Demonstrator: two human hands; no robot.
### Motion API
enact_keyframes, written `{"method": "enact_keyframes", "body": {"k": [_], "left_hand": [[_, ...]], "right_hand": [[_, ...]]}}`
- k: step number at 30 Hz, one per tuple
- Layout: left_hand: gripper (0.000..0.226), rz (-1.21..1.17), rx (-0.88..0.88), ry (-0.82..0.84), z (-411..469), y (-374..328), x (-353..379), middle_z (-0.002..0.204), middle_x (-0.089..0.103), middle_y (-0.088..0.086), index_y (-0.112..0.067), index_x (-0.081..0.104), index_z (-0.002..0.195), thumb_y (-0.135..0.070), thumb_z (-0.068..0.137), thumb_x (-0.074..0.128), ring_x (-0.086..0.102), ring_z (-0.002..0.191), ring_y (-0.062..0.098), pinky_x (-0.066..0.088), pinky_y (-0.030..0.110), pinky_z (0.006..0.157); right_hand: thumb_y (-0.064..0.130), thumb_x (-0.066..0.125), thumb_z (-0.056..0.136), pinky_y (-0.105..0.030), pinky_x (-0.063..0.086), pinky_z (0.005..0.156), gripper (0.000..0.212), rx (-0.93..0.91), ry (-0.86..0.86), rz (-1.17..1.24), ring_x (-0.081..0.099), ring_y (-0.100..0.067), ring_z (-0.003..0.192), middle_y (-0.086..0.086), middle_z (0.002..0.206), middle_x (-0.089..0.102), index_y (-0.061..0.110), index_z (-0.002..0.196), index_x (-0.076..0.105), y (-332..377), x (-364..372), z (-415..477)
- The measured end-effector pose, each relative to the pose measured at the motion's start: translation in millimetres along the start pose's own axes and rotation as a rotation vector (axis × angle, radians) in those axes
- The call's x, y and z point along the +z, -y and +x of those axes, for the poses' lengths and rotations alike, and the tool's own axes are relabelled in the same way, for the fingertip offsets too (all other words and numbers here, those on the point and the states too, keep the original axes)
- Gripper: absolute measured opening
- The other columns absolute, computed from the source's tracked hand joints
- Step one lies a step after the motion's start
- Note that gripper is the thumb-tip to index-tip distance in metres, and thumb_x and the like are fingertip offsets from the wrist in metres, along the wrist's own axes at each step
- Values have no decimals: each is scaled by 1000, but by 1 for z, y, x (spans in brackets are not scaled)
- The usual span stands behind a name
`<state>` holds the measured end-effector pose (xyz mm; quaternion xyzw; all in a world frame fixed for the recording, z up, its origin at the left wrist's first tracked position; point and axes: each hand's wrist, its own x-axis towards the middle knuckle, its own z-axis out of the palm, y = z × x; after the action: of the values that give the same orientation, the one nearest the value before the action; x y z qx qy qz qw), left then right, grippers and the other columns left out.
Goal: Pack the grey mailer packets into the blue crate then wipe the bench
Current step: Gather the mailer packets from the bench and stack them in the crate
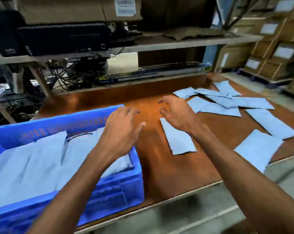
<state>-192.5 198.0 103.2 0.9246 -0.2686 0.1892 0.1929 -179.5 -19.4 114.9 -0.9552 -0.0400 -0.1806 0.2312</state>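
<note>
A blue crate stands on the left of the brown bench, with several grey mailer packets lying in it. My left hand hovers over the crate's right end, fingers relaxed and empty. My right hand hangs above the bench, fingers loosely curled, holding nothing. One packet lies flat just below and under that wrist. Several more packets are scattered at the back right, and two others lie near the right front edge.
A low shelf behind the bench carries black electronics, cables and a flat box. Stacked cardboard cartons stand at the right. The bench's front edge runs diagonally, with grey floor below.
</note>
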Motion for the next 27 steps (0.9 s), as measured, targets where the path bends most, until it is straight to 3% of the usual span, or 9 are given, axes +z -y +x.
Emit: {"method": "enact_keyframes", "body": {"k": [2,5,7,10,12,16,23,25,27], "left_hand": [[50,-29,-6,55,22,-59,45,132,55,11,-17,52,134,-46,94,54,47,127,31,36,45,109],[57,3,-46,289,46,-123,125,148,45,7,-23,41,145,-52,96,46,36,139,27,27,44,116],[61,13,-84,446,53,-138,177,155,36,6,-25,35,148,-56,96,43,27,145,27,23,47,116],[73,47,-214,576,60,-131,235,165,5,3,-29,11,157,-63,97,36,1,152,31,7,52,119],[78,107,-275,604,64,-120,266,165,-12,0,-35,-6,156,-72,94,25,-12,151,33,-7,53,117],[80,136,-370,631,58,-103,298,163,-19,-10,-47,-11,152,-84,84,10,-15,150,32,-3,60,117],[79,143,-411,555,-4,-104,263,165,4,-9,-43,15,152,-82,84,24,-1,151,28,10,57,119],[80,124,-454,461,-19,-104,253,162,13,-5,-41,22,150,-83,82,26,3,151,27,12,56,120],[84,107,-507,406,-15,-100,253,164,7,-4,-41,14,153,-85,82,26,-2,151,28,7,55,119]], "right_hand": [[28,60,91,-31,48,86,29,172,-27,-57,63,-26,106,-5,117,69,21,118,66,-71,-20,-16],[20,56,91,-38,49,86,29,342,47,-153,62,-38,103,-20,113,68,7,116,64,-176,-35,-56],[25,53,94,-42,45,91,35,520,57,-262,57,-42,112,-22,122,62,8,125,58,-237,-40,-89],[51,41,98,-56,22,112,61,790,165,-405,23,-45,141,-17,156,28,19,149,31,-309,-30,-135],[59,30,97,-60,12,117,71,822,262,-403,8,-47,146,-17,162,10,22,156,14,-338,-10,-154],[61,17,98,-56,0,119,70,702,276,-399,-5,-38,150,-9,165,-5,28,157,-3,-348,17,-152],[73,13,90,-50,-4,121,74,120,572,-316,-15,-26,150,4,164,-15,40,154,-7,-304,35,-122],[74,22,91,-51,0,122,73,66,529,-264,-9,-24,151,7,165,-9,43,153,-1,-286,43,-116],[78,17,88,-52,0,121,76,92,438,-261,-7,-26,152,7,164,-9,45,153,-2,-275,53,-109]]}}
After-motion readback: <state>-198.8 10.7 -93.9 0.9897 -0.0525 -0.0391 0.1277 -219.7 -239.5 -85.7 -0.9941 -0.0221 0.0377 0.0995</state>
